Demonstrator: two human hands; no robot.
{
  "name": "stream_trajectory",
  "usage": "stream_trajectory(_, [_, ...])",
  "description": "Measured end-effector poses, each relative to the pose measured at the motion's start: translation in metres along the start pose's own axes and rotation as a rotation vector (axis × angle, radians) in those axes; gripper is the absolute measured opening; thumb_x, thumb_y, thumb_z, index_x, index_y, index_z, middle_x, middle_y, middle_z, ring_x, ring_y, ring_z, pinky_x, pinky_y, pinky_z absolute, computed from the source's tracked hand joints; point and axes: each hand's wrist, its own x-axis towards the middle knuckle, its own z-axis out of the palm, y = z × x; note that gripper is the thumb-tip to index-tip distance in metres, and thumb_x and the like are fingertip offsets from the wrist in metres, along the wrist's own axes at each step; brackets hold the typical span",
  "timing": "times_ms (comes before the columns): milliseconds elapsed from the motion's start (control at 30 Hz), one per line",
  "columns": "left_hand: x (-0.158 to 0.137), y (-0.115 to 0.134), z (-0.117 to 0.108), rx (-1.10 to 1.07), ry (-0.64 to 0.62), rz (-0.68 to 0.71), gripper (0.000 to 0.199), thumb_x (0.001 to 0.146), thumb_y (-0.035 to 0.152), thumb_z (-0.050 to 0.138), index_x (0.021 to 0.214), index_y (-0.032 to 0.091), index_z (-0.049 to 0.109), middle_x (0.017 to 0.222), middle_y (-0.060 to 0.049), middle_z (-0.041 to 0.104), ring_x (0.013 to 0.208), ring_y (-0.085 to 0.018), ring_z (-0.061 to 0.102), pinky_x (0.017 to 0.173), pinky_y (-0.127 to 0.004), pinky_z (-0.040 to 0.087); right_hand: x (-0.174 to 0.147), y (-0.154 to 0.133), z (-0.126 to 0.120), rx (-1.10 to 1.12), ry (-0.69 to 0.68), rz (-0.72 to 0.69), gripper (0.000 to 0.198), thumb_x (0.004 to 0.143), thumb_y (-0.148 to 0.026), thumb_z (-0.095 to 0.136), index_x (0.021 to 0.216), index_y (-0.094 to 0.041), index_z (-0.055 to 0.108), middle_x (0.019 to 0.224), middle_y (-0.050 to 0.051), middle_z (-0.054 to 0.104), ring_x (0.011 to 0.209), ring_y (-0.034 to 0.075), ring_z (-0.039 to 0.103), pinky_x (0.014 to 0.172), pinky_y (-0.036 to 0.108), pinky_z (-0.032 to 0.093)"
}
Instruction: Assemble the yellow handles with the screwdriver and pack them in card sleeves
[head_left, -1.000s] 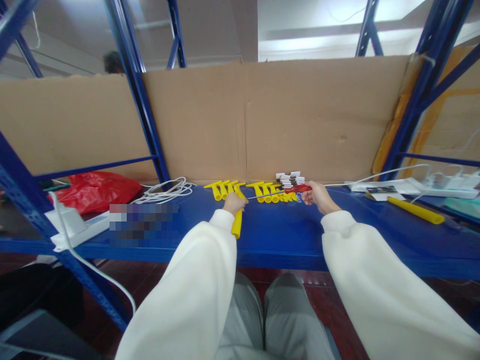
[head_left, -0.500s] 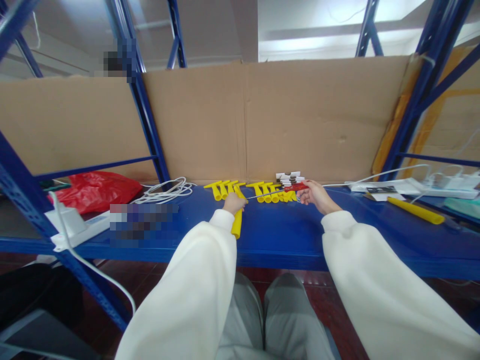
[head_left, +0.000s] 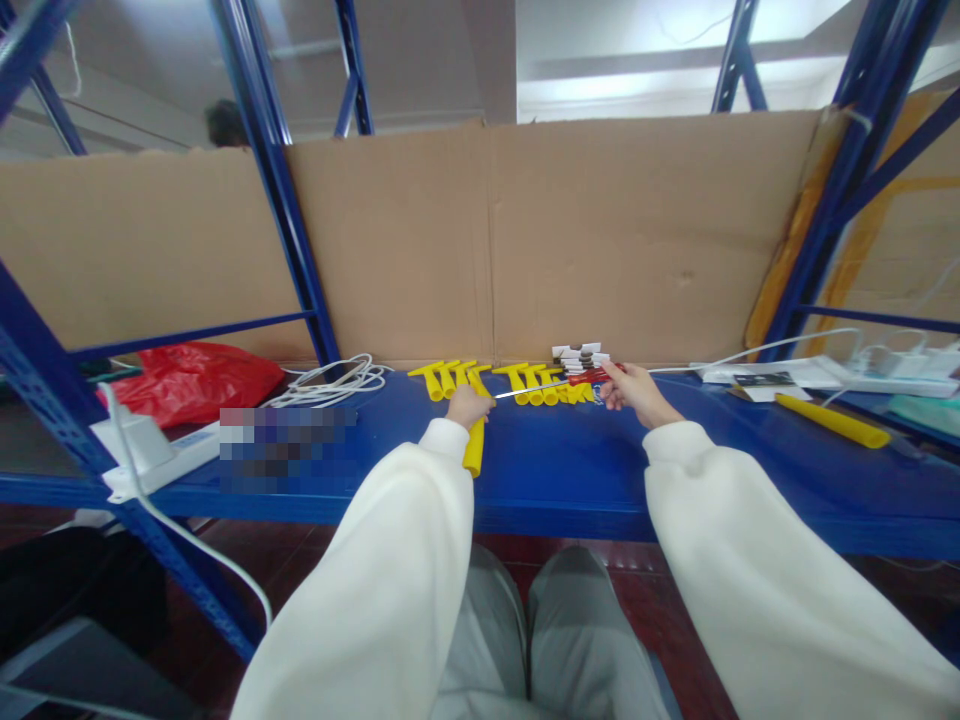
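Observation:
My left hand (head_left: pixel 466 406) is closed around a yellow plastic handle-like piece (head_left: pixel 473 455), whose thick tubular end points toward me over the blue shelf. In my right hand (head_left: pixel 634 394) is a screwdriver (head_left: pixel 589 377) with a red handle, gripped at its back end by the fingers. Its thin metal shaft runs left, and the tip meets the yellow piece beside my left fingers; the exact contact point is too small to make out. Behind the hands, several matching yellow pieces (head_left: pixel 531 386) lie in a row, with a stack of small white-and-black items (head_left: pixel 579 357) behind their right end.
A cardboard panel (head_left: pixel 600 240) closes off the back of the blue shelf (head_left: pixel 570 470). To the left are a coiled white cable (head_left: pixel 337 380), a red plastic bag (head_left: pixel 202 380) and a power strip (head_left: pixel 169 460). Another yellow piece (head_left: pixel 832 420) lies at right.
My right fingers have shifted slightly on the screwdriver, and its red handle appears turned a little. My left hand and the yellow piece stay in place.

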Motion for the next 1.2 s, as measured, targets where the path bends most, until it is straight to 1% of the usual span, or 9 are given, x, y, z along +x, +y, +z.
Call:
stream_trajectory(133, [0.002,-0.001,0.0,-0.014,0.002,0.003,0.01,0.069,0.007,0.065,0.079,0.007,0.067,0.068,-0.01,0.063,0.067,-0.022,0.067,0.065,-0.029,0.054,0.003,0.003,-0.001,0.01,0.027,0.041,0.018,0.091,-0.031,0.068,0.084,-0.015,0.062,0.052,0.003,0.065,0.033,0.01,0.052,0.03,0.017,0.032])
stream_trajectory(300, [0.001,-0.001,0.0,-0.028,-0.003,0.0,0.005,0.07,0.008,0.065,0.075,0.006,0.066,0.065,-0.011,0.063,0.065,-0.021,0.066,0.065,-0.03,0.054,0.003,0.005,-0.002,0.025,0.019,0.075,0.02,0.091,-0.03,0.067,0.078,-0.016,0.06,0.05,0.004,0.064,0.033,0.01,0.051,0.03,0.017,0.032])
stream_trajectory(533, [0.001,0.001,0.0,-0.009,0.008,-0.013,0.004,0.072,0.01,0.067,0.075,0.007,0.068,0.066,-0.013,0.064,0.065,-0.023,0.068,0.064,-0.031,0.055,-0.004,-0.001,0.001,-0.017,0.065,0.111,0.02,0.091,-0.03,0.066,0.08,-0.016,0.058,0.046,0.002,0.062,0.03,0.009,0.048,0.03,0.017,0.03])
stream_trajectory(667, [0.001,0.0,0.001,0.0,0.016,-0.014,0.003,0.072,0.011,0.067,0.074,0.009,0.067,0.063,-0.009,0.063,0.064,-0.022,0.067,0.064,-0.031,0.056,-0.006,-0.006,0.002,0.001,0.058,0.128,0.017,0.095,-0.025,0.057,0.08,-0.016,0.057,0.044,0.001,0.06,0.029,0.009,0.047,0.03,0.017,0.03])
stream_trajectory(767, [0.0,0.001,0.0,0.006,0.008,-0.005,0.003,0.074,0.011,0.065,0.071,0.009,0.066,0.061,-0.009,0.062,0.062,-0.021,0.066,0.065,-0.03,0.055,-0.006,-0.009,0.003,0.052,0.032,0.139,0.016,0.095,-0.02,0.05,0.082,-0.016,0.057,0.043,0.0,0.058,0.029,0.01,0.047,0.03,0.018,0.03])
stream_trajectory(867, [-0.001,0.001,0.0,0.014,0.002,0.002,0.006,0.075,0.011,0.064,0.069,0.009,0.065,0.061,-0.009,0.062,0.062,-0.02,0.065,0.066,-0.029,0.055,-0.005,-0.009,0.003,0.1,0.01,0.109,0.014,0.094,-0.018,0.048,0.084,-0.016,0.056,0.043,-0.001,0.057,0.029,0.01,0.047,0.03,0.019,0.031])
stream_trajectory(967, [-0.002,0.002,-0.001,0.025,0.0,-0.008,0.007,0.076,0.011,0.064,0.07,0.009,0.065,0.062,-0.009,0.062,0.063,-0.019,0.065,0.066,-0.029,0.055,-0.004,-0.007,0.002,0.117,0.005,0.043,0.009,0.094,-0.022,0.053,0.086,-0.017,0.054,0.045,-0.003,0.057,0.03,0.01,0.048,0.031,0.018,0.032])
stream_trajectory(1100, [-0.003,0.004,-0.001,0.027,0.006,-0.018,0.007,0.077,0.011,0.063,0.072,0.007,0.066,0.064,-0.01,0.063,0.062,-0.019,0.065,0.066,-0.029,0.055,-0.004,-0.003,0.002,0.123,0.008,-0.028,0.017,0.094,-0.032,0.062,0.088,-0.019,0.052,0.047,-0.004,0.058,0.031,0.009,0.049,0.033,0.017,0.033])
stream_trajectory(1200, [-0.004,0.004,-0.001,0.02,0.006,-0.019,0.006,0.078,0.011,0.064,0.073,0.007,0.067,0.062,-0.008,0.062,0.06,-0.018,0.064,0.063,-0.028,0.055,-0.003,-0.002,0.001,0.123,0.013,-0.038,0.022,0.092,-0.036,0.065,0.086,-0.02,0.052,0.047,-0.004,0.058,0.032,0.009,0.048,0.033,0.016,0.032])
